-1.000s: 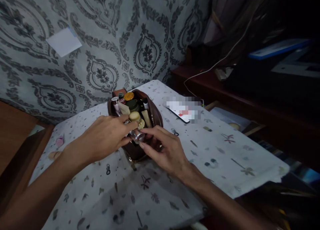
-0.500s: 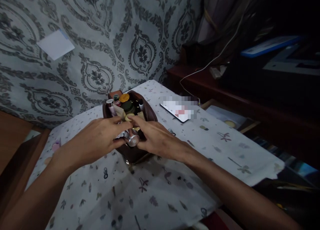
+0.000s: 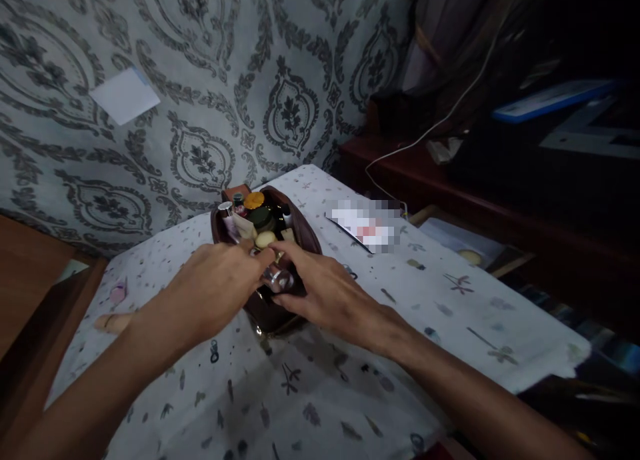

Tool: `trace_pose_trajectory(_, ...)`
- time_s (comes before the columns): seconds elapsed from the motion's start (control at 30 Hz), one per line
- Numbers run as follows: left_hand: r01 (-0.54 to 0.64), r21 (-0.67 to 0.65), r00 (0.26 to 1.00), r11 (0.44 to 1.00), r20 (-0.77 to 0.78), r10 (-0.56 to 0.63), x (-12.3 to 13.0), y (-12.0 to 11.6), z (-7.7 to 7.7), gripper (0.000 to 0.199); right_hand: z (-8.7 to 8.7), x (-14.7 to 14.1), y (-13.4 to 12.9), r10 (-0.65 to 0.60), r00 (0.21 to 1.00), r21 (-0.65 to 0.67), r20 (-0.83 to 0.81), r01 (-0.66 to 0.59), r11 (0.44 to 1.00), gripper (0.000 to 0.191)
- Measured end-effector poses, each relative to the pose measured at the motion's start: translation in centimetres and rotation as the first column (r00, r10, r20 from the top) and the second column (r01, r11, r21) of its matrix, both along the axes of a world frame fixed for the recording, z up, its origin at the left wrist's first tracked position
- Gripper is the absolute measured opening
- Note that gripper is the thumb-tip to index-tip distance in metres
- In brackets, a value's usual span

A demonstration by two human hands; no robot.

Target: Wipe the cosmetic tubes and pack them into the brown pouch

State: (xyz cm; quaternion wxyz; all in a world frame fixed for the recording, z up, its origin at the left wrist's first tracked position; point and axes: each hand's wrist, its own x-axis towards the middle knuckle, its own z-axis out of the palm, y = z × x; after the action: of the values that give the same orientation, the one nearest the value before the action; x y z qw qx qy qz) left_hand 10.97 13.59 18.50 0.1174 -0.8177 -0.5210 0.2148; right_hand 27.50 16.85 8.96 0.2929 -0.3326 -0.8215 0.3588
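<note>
L hand (image 3: 233, 277) grips small bottle (image 3: 280, 280) over brown bag (image 3: 267, 319) on surface (image 3: 425, 300); R hand (image 3: 317, 283) curved round bottle's near end, full grip unclear. Best: steady w/ L, light R touch, clear of pale-yellow jar (image 3: 265, 239).

And here we are in a home, a dim corner of a lived-in room, though which room I can't tell! Look at that wallpaper (image 3: 293, 113), grey scrolls and medallions rising behind the far left edge of the cloth-covered tabletop (image 3: 480, 300), its cloth scattered with little printed shapes. Beyond the right edge, dark reddish wooden furniture (image 3: 397, 160) carries a loose white cable (image 3: 450, 117), a gathered curtain (image 3: 435, 30) above. And there, near the far corner, a brown pouch (image 3: 306, 232) packed with personal jars and tubes!
</note>
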Motion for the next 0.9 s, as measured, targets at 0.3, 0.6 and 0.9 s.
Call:
trace_pose_trajectory(0.3,0.155,0.182,0.983,0.971,0.069,-0.170,-1.6,-1.4,-0.7,0.036,-0.6,-0.2,-0.2,0.001,0.996,0.045,-0.086,0.002,0.999,0.058)
trace_pose_trajectory(0.6,0.093,0.379,0.932,0.921,0.291,-0.214,-3.0,-2.0,-1.8,0.035,0.0,-0.4,0.0,-0.005,0.993,0.126,0.114,-0.010,0.992,0.030)
trace_pose_trajectory(0.9,-0.219,0.463,0.668,0.859,0.713,-0.214,-1.7,-2.6,1.0,0.023,1.5,-0.2,0.4,0.051,0.963,0.201,0.263,-0.107,0.974,0.020)
